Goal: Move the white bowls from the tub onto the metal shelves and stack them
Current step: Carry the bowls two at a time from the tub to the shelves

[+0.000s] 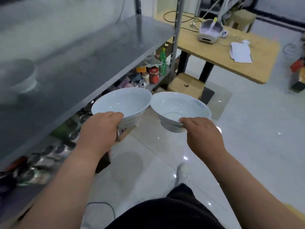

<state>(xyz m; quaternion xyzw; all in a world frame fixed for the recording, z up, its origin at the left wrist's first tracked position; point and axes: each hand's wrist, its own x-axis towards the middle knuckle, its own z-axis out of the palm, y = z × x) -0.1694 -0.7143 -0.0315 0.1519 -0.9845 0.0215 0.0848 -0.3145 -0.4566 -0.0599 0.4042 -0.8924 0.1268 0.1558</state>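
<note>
Left hand grips the left bowl, right hand the right bowl, rims touching beside the shelf edge.

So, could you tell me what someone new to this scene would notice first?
In the centre the left hand grips the left bowl and the right hand the right bowl, both white, rims apparently touching. The metal shelf runs along the left, and a wooden table stands at upper right.

L bowl & R bowl rims touching, over floor; shelf left; table behind-right.
</note>
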